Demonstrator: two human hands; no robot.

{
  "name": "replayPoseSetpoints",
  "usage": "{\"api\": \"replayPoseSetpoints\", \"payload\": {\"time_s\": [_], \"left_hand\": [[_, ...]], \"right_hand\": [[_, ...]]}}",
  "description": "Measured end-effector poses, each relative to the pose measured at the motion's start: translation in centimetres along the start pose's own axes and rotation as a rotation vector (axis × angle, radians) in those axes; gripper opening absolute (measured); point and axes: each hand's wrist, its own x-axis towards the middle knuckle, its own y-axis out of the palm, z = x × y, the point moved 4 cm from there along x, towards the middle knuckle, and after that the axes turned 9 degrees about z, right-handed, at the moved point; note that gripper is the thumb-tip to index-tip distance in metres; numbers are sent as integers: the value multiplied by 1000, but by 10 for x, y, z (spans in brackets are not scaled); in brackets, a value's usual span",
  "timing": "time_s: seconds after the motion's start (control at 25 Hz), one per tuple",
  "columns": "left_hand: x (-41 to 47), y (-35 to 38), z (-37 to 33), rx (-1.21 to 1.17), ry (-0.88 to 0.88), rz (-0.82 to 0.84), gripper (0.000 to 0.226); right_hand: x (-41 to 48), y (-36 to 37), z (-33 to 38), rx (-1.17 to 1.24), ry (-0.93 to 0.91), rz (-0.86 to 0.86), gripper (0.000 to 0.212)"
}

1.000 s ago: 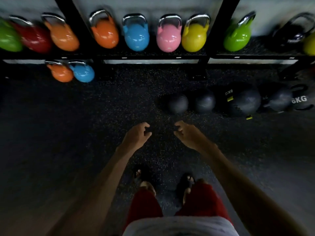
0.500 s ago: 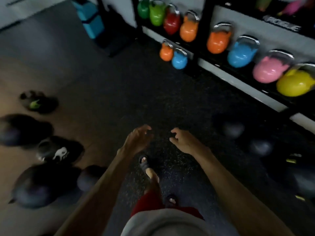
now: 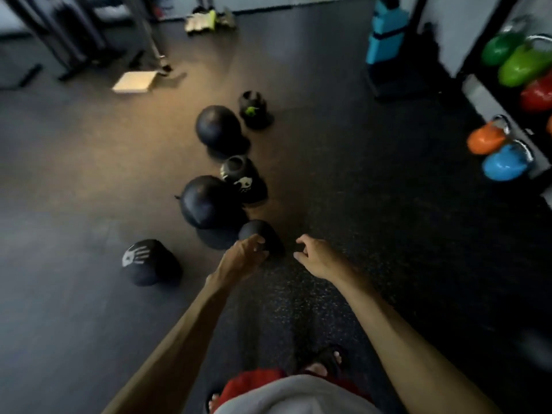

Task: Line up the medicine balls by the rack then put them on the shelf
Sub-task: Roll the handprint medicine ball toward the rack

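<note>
Several black medicine balls lie scattered on the dark rubber floor ahead of me. Nearest is a small ball [image 3: 264, 233], with a large ball [image 3: 206, 201] just left of it. Behind those sit a ball with a white print [image 3: 243, 182], another large ball [image 3: 218, 127] and a ball with a green mark [image 3: 254, 110]. A ball with a white handprint [image 3: 146, 261] lies apart at the left. My left hand [image 3: 245, 256], loosely curled and holding nothing, overlaps the small ball's near side; contact cannot be told. My right hand [image 3: 318, 255] hangs loosely curled over bare floor.
The rack [image 3: 478, 91] runs along the right edge with green [image 3: 519, 65], red [image 3: 537, 95], orange [image 3: 487, 140] and blue [image 3: 504, 165] kettlebells. A blue block [image 3: 386, 34] stands at the back, a pale board [image 3: 134, 82] and a metal frame [image 3: 68, 40] at the far left.
My view has swung left, away from the rack and the lined-up balls, onto the scattered balls. Both arms stay stretched forward, and my left hand now reaches the small ball.
</note>
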Motion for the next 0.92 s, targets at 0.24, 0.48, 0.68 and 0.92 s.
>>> {"api": "replayPoseSetpoints", "payload": {"time_s": [0.24, 0.48, 0.68, 0.92], "left_hand": [[-118, -42, 195, -42, -125, -137, 41], [-214, -74, 366, -150, -286, -157, 41], [-238, -100, 464, -211, -384, -94, 39], [-195, -181, 576, -184, -402, -51, 31]], "right_hand": [[35, 140, 164, -182, -113, 147, 49], [55, 285, 307, -313, -170, 266, 46], [93, 354, 379, -369, -207, 345, 45], [210, 398, 468, -367, -225, 395, 44]]}}
